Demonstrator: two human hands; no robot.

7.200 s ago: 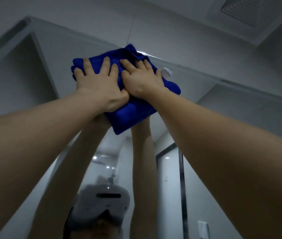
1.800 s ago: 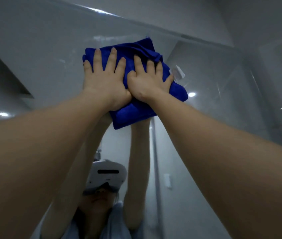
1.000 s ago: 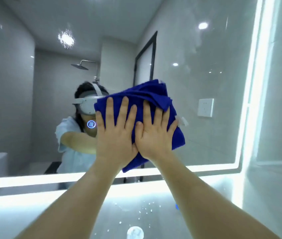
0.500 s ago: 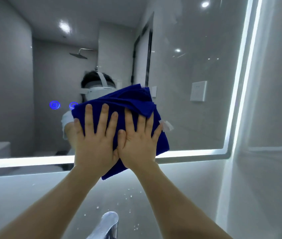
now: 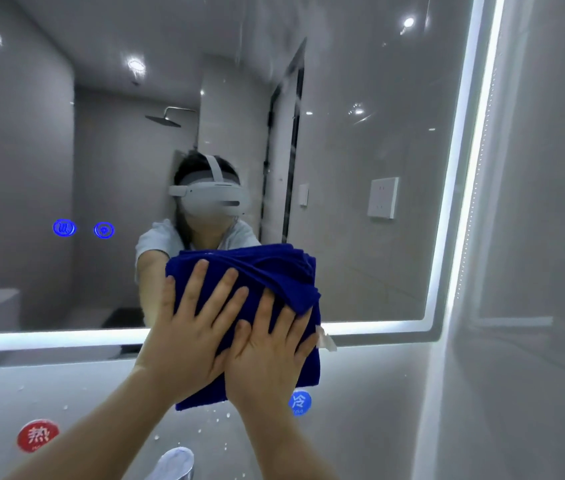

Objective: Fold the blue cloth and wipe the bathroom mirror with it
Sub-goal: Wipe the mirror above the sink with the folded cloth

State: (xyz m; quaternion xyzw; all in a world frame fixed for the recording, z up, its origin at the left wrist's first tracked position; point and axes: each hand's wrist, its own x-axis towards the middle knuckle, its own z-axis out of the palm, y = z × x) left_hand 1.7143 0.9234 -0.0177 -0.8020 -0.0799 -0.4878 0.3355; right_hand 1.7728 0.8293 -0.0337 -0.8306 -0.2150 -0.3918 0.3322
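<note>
Head view: the folded blue cloth (image 5: 260, 271) lies flat against the lower edge of the mirror (image 5: 360, 133). Its top half is on the glass, and its bottom half hangs over the lit light strip (image 5: 49, 339) and onto the grey wall (image 5: 378, 393) below. A small white tag (image 5: 326, 339) sticks out at its right side.

The left hand (image 5: 187, 334) and right hand (image 5: 270, 355) press on the cloth side by side and touch each other. Their palms are flat and their fingers (image 5: 194, 285) are straight and spread, pointing upward.

On the wall, a blue sticker (image 5: 299, 403) sits just under the cloth and a red sticker (image 5: 37, 435) is well to the left. A metal tap (image 5: 175, 464) shows at the bottom edge. Two blue touch buttons (image 5: 64, 227) glow on the glass, which reflects a person in a white headset (image 5: 212, 199).
</note>
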